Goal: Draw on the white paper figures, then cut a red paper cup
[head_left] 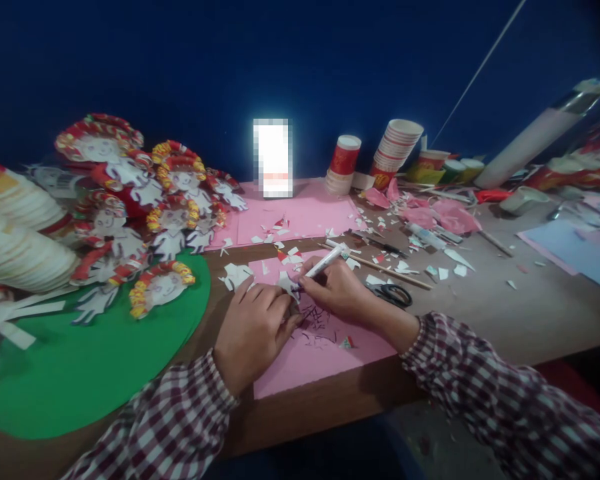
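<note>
A white marker [326, 261] is gripped in my right hand [341, 293], its tip down at a small white paper cutout [287, 281]. My left hand [254, 327] presses and holds that cutout from the left, fingers bent, partly covering it. Beneath both hands lies a pink sheet [280, 377] with dark pen strokes. Another white cutout [236, 275] shows just beyond my left fingers. Beside my right wrist are black-handled scissors [397, 295] and a thin wooden stick [395, 272].
Paper dolls with red and yellow ruffled rings [173, 220] crowd the left, by a green sheet [105, 380] and stacked paper cups [25, 247]. More cup stacks [394, 150] stand at the back. Paper scraps and crumpled pink paper [455, 217] litter the right. A bright, pixelated screen [273, 157] stands behind.
</note>
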`<action>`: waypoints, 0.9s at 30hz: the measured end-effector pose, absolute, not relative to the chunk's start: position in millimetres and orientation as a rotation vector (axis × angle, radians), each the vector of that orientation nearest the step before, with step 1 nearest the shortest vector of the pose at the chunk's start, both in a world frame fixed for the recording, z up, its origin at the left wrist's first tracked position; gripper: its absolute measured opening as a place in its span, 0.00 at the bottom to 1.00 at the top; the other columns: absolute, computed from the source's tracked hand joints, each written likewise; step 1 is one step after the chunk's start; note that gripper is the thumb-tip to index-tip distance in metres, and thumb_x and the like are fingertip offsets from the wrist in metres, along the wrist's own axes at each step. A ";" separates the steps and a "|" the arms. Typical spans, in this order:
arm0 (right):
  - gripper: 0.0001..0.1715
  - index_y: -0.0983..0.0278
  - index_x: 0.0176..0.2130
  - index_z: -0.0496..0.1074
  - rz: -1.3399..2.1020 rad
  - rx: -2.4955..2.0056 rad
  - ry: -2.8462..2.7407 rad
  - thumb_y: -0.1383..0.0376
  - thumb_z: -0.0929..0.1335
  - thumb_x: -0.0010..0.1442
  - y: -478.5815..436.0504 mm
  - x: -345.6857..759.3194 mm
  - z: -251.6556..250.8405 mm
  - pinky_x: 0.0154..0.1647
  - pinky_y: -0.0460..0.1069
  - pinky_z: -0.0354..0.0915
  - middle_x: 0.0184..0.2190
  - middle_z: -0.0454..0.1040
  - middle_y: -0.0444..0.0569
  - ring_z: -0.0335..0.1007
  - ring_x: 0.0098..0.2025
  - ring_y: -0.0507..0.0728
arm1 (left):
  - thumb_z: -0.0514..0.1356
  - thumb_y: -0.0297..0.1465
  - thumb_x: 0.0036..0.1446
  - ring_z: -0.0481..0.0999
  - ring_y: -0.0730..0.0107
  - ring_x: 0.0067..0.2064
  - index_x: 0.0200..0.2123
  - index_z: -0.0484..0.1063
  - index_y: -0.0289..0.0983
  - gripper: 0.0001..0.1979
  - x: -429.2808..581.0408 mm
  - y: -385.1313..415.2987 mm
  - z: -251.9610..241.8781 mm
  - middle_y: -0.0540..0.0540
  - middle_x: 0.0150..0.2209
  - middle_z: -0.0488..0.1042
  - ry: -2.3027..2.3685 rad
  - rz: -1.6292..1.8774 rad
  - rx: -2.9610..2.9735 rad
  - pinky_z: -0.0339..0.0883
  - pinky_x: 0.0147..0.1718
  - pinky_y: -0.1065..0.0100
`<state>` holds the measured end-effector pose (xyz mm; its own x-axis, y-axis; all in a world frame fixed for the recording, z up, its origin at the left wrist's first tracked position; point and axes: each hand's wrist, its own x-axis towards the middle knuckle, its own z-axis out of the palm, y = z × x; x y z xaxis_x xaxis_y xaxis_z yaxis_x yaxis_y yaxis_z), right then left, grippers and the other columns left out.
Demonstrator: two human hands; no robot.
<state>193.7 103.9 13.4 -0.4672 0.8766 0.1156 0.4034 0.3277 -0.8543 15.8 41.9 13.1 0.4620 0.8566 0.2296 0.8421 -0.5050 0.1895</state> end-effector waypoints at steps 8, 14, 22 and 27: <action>0.08 0.66 0.32 0.70 1.115 -1.118 -1.970 0.63 0.64 0.57 102.7 194.5 15.3 0.25 0.45 0.55 0.23 0.66 0.43 0.58 0.24 0.48 | 0.52 0.38 0.61 0.71 0.60 0.42 0.36 0.70 0.35 0.13 14.5 42.1 13.6 0.43 0.38 0.73 1.519 0.467 2.626 0.53 0.54 0.47; 0.10 0.67 0.32 0.70 1.108 -1.133 -1.995 0.63 0.64 0.58 103.5 193.8 14.9 0.26 0.45 0.55 0.23 0.66 0.43 0.59 0.26 0.49 | 0.51 0.38 0.61 0.71 0.59 0.43 0.36 0.70 0.35 0.14 15.0 41.9 14.1 0.43 0.38 0.73 1.526 0.433 2.627 0.52 0.54 0.47; 0.09 0.67 0.30 0.69 1.139 -1.105 -2.012 0.64 0.63 0.58 101.8 194.4 17.3 0.25 0.44 0.54 0.22 0.64 0.42 0.57 0.24 0.48 | 0.52 0.38 0.60 0.71 0.59 0.43 0.37 0.70 0.35 0.14 14.4 42.1 12.7 0.43 0.37 0.73 1.529 0.437 2.637 0.52 0.54 0.47; 0.09 0.67 0.31 0.69 1.173 -1.094 -1.987 0.64 0.63 0.58 101.7 194.1 17.6 0.24 0.44 0.53 0.22 0.63 0.41 0.55 0.24 0.47 | 0.52 0.37 0.60 0.70 0.59 0.43 0.37 0.70 0.34 0.12 14.7 42.1 13.2 0.43 0.38 0.73 1.543 0.439 2.628 0.52 0.54 0.47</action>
<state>194.1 101.7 17.6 -0.4959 0.8654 0.0710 0.3556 0.2770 -0.8926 14.7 42.1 13.2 0.4575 0.8637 0.2117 0.8457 -0.4961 0.1966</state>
